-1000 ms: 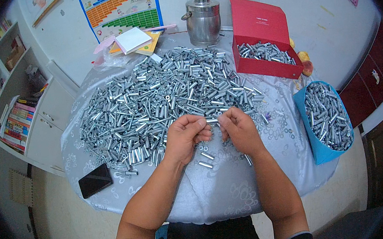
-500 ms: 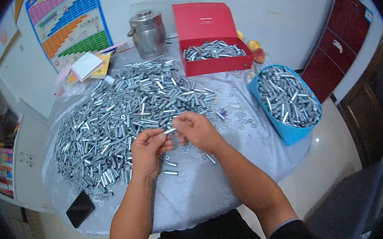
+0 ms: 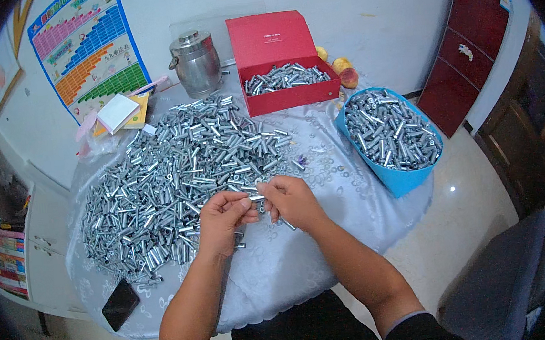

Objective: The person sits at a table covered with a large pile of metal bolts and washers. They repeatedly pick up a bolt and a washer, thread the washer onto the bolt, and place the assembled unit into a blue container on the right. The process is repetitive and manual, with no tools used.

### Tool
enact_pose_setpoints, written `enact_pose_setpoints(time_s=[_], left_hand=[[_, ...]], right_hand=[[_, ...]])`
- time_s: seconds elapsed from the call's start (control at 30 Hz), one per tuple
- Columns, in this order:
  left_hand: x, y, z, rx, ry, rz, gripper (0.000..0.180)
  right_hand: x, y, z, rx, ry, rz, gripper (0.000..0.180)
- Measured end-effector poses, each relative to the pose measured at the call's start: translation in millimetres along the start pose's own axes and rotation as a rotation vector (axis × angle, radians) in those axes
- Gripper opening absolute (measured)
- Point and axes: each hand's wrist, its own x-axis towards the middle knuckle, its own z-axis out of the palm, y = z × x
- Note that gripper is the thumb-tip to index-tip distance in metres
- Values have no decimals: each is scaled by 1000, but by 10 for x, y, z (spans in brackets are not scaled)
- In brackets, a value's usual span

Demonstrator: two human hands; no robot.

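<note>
A short shiny metal tube (image 3: 257, 198) is pinched between the thumb and fingers of my left hand (image 3: 222, 223). Its other end meets the closed fingertips of my right hand (image 3: 295, 203); whether a smaller part sits in those fingertips cannot be made out. Both hands hover just above the near right side of a wide heap of similar metal tubes (image 3: 157, 186). One loose tube (image 3: 287, 224) lies beneath the right hand. Flat metal washers (image 3: 334, 172) are scattered on the pale tablecloth to the right of the heap.
A blue bin (image 3: 393, 175) full of metal pieces stands at the right. Behind are an open red box (image 3: 298, 96) of more pieces, a steel canister (image 3: 197, 66) and fruit (image 3: 346, 76). A dark phone (image 3: 121, 305) lies near the front left edge. Papers (image 3: 118, 112) rest at the back left.
The view has shifted slightly, so the table's contents sit a little differently in the picture. Both hands stay together around the tube, now lower in the picture and over the loose pieces.
</note>
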Motion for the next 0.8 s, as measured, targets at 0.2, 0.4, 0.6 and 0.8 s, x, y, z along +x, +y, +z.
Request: enact_pose_setpoints(time_s=[0.2,0.4,0.6,0.8], left_hand=[[26,111,523,71,-147,-73,17],[323,-173,1377,-50,-328,-96,26],[532,-308,2232,-112,-426,-91,32],[577,-319,1987,-50,-373,-38,31]], right_hand=[[-347,96,-348,225,202,-151,20],[-695,0,-974,310,523,-228,20],[-889,-327,-1506,266,819,-247,29],[-958,-238,-1463,266,1047,-428,40]])
